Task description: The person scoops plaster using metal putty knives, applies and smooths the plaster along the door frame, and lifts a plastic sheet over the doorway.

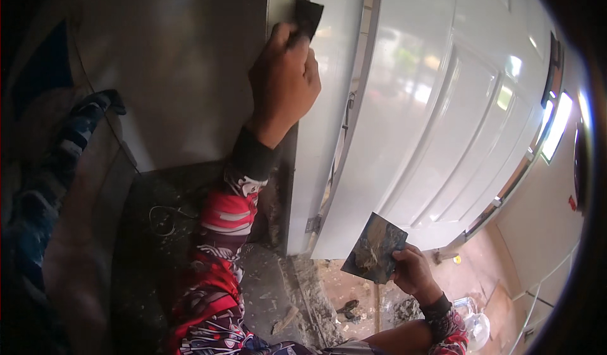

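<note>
My left hand (288,86) is raised at the white door frame (316,133). Its fingers are closed on a small dark putty knife (308,18), whose blade is at the edge of the frame. Lower down, my right hand (414,271) grips a dark, flat, square plate (376,247) by its right side. Greyish-brown paste is smeared over the plate's face. A glossy white panelled door (417,121) stands just right of the frame, with a hinge (313,224) near its bottom.
Rubble and dried splashes lie on the dirty floor (265,292). A loop of thin wire (165,221) rests at the left. Beside my right forearm is a clear plastic item (477,330). A blue patterned cloth (57,171) hangs along the left side.
</note>
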`<control>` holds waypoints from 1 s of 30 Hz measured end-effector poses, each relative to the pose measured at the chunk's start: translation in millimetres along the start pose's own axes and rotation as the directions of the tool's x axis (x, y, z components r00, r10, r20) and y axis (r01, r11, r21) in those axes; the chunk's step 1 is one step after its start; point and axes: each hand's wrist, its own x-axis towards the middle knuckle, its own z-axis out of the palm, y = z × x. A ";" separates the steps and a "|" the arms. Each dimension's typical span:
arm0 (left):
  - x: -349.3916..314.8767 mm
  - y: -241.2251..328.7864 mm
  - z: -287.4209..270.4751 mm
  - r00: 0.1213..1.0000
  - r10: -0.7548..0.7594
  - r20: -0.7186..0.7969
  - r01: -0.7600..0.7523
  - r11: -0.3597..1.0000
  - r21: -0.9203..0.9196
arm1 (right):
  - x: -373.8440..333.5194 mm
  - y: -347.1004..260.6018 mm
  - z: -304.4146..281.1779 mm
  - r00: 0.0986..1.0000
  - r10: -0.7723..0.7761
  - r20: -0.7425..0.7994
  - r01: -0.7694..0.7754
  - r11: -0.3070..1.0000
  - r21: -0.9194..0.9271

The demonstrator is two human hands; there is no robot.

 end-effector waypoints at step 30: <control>77.8 -12.1 -78.8 0.888 0.315 0.334 -0.384 0.909 0.162 | 0.1 6.1 4.7 0.997 -0.049 -0.053 0.047 0.998 -0.047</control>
